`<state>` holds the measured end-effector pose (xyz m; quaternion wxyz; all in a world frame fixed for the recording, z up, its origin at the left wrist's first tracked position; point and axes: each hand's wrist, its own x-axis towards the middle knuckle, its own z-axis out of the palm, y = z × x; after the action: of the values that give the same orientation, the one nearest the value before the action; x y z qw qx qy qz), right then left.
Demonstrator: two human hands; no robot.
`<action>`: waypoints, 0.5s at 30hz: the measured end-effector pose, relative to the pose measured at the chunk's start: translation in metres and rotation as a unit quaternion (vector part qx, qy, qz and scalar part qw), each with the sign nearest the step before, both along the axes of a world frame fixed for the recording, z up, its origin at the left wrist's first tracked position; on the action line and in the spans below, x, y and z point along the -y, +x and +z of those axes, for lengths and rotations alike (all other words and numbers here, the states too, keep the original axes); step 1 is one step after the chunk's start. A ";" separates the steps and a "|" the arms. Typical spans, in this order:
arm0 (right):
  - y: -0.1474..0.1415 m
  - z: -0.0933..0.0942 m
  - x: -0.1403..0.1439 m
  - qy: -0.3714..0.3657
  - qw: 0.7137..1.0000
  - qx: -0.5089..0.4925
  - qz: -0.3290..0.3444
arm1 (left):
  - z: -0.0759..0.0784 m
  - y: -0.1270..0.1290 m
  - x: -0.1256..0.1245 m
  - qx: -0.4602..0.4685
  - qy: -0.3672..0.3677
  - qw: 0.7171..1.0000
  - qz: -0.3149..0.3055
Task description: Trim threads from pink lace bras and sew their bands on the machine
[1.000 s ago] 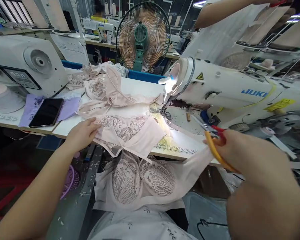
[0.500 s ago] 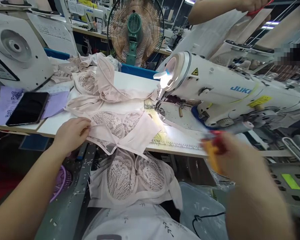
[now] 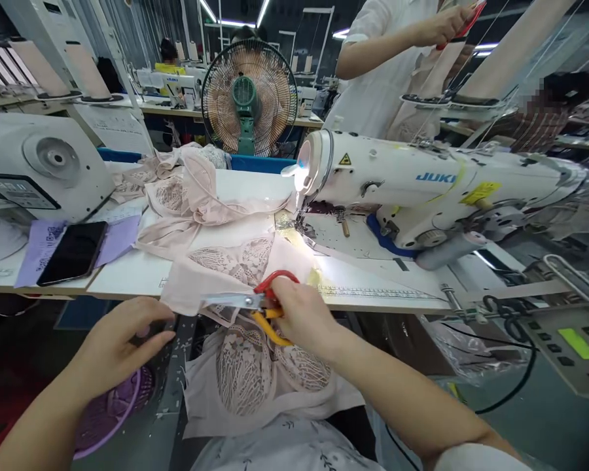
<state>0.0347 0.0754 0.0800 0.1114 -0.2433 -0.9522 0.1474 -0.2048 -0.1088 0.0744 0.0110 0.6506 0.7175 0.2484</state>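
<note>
Scissors (image 3: 250,301) by the pale lace bra (image 3: 230,258)

In the head view, the right hand (image 3: 302,314) is wrapped round the red and orange handles of the scissors. The blades point left, at the plain side flap of the pale lace bra, which lies at the front edge of the white table (image 3: 250,185). I cannot tell if the blades bite the cloth or just lie over it. The left hand (image 3: 120,343) has its thumb and fingers apart, and I see nothing in it. Its fingertips are right by the flap's corner, but I cannot tell if they touch. A second bra (image 3: 248,373) lies on the person's lap. The white sewing machine (image 3: 387,170) stands on the right with its lamp on.

It looks like a snipping step to me. A neat snip would seem to call for the left hand to hold the flap flat, with the blade tips kept off the lace.
</note>
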 end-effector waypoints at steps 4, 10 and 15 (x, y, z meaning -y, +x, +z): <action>0.042 0.030 -0.010 -0.105 0.993 -0.047 0.040 | 0.017 -0.001 -0.046 0.037 -0.021 0.990 0.137; 0.067 0.034 -0.013 -0.117 0.990 -0.070 0.045 | 0.011 0.014 -0.159 0.028 -0.154 0.986 0.051; 0.088 0.033 -0.010 -0.128 0.988 -0.080 0.041 | -0.009 0.053 -0.183 -0.008 -0.228 0.974 0.019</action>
<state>0.1228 0.0856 0.1128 0.1495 -0.2041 -0.9224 0.2917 -0.1520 0.0742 0.0657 0.1486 0.6191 0.7676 0.0739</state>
